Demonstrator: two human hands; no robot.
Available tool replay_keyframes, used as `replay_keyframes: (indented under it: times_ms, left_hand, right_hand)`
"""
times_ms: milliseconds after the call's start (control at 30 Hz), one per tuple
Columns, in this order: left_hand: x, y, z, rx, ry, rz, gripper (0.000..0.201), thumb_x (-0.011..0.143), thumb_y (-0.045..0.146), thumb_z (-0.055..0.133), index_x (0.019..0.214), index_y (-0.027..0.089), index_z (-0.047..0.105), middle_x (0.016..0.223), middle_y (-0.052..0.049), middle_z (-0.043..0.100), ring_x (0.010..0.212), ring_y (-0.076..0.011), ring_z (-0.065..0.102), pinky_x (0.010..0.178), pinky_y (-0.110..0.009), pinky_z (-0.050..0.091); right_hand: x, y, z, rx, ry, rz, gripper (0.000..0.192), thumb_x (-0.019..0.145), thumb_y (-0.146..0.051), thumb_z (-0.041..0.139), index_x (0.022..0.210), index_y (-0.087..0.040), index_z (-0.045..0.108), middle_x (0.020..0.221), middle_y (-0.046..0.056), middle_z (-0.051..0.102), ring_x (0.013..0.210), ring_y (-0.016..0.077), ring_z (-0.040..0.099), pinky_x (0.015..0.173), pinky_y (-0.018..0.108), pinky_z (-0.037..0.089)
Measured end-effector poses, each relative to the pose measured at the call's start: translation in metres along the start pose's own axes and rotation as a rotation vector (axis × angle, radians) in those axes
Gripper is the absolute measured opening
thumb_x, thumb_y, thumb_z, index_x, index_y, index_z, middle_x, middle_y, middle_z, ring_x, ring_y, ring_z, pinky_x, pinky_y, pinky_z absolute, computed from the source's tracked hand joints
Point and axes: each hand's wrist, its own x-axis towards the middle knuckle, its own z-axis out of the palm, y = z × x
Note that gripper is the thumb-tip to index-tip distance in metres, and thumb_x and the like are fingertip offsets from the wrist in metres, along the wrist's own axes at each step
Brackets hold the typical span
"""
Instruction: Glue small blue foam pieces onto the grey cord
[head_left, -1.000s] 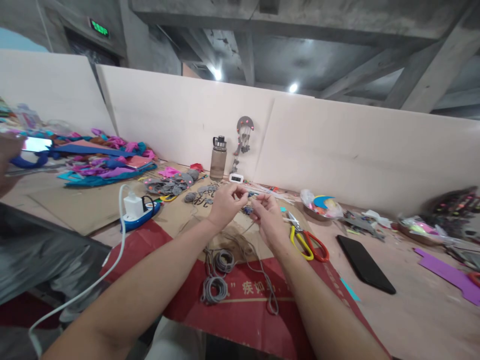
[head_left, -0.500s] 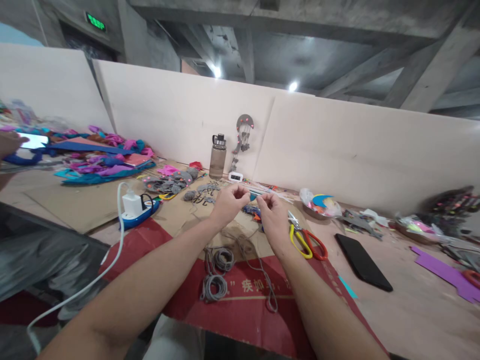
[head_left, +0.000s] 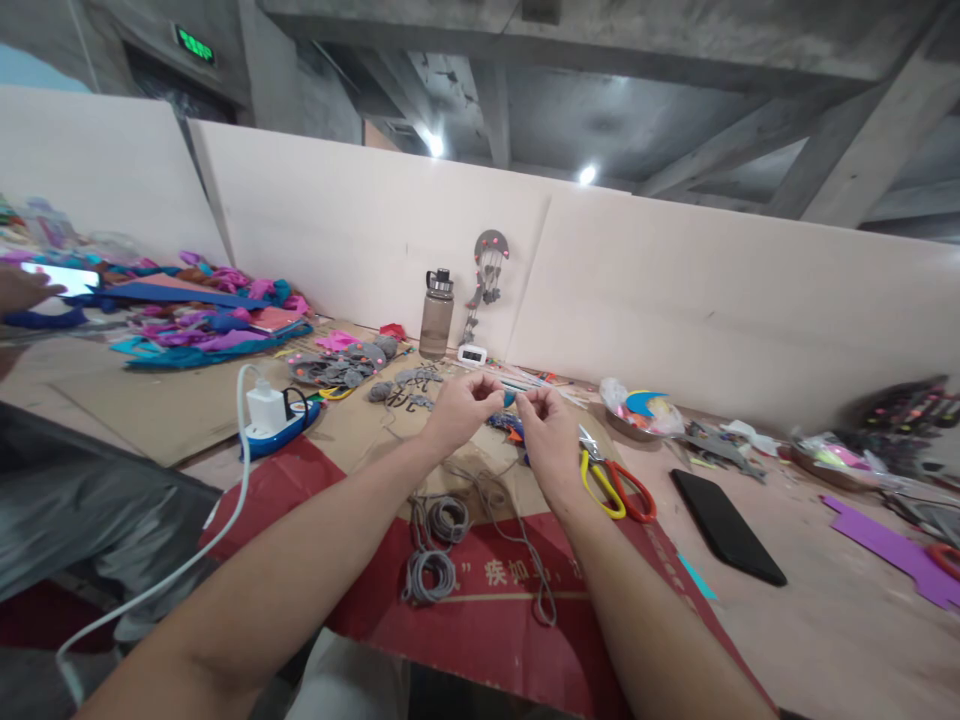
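Observation:
A small teal piece (head_left: 510, 397), too small to make out fully, is pinched between my two hands above the cardboard. My left hand (head_left: 466, 408) closes thumb and fingers on its left end. On its right end the fingertips of my right hand (head_left: 546, 425) press together. Coils of grey cord (head_left: 431, 575) lie on the red cardboard (head_left: 360, 630) below, with a loose strand (head_left: 525, 545) trailing beneath my hands. Scissors (head_left: 604, 480) with one yellow and one red handle rest beside my right wrist.
A water bottle (head_left: 436, 318) and a small white clock (head_left: 472, 354) stand near the partition. To the right lie a black phone (head_left: 727, 525) and a bowl (head_left: 637, 425) of scraps. A blue-and-white power strip (head_left: 277, 425) and coloured cloth (head_left: 202, 310) are at left, near another person's hand (head_left: 26, 288).
My fingers have shifted slightly around the teal piece, which stays pinched between them. The other person's hand at far left has moved over the lit screen.

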Motion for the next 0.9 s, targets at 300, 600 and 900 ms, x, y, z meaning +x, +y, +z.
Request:
replay_keyframes:
  times_ms: [300,600,900]
  left_hand:
    - [0.004,-0.001,-0.006,-0.076,-0.108,-0.001,0.013,0.076,0.027,0.061,0.072,0.015,0.058,0.067,0.003,0.053,0.064,-0.0088,0.046,0.063,-0.022,0.038]
    - [0.009,-0.006,-0.011,-0.320,-0.194,-0.211,0.025,0.067,0.036,0.073,0.072,0.013,0.068,0.064,-0.001,0.062,0.059,-0.0097,0.051,0.061,-0.024,0.040]
    - [0.012,-0.009,-0.017,-0.062,-0.162,-0.106,0.031,0.074,0.042,0.068,0.087,0.015,0.073,0.083,-0.006,0.073,0.070,-0.0137,0.060,0.064,-0.025,0.044]
  right_hand:
    - [0.004,0.005,-0.003,0.077,-0.092,0.059,0.026,0.076,-0.043,0.057,0.079,-0.018,0.063,0.057,-0.006,0.045,0.053,0.0107,0.040,0.050,0.023,0.033]
    - [0.010,0.015,-0.008,0.281,-0.123,0.154,0.024,0.070,-0.042,0.065,0.071,-0.019,0.057,0.055,-0.007,0.045,0.044,0.0068,0.032,0.042,0.021,0.025]
    - [0.008,0.009,-0.013,-0.150,-0.108,0.021,0.019,0.075,-0.038,0.054,0.071,-0.020,0.058,0.052,-0.005,0.046,0.049,0.0116,0.041,0.050,0.024,0.031]
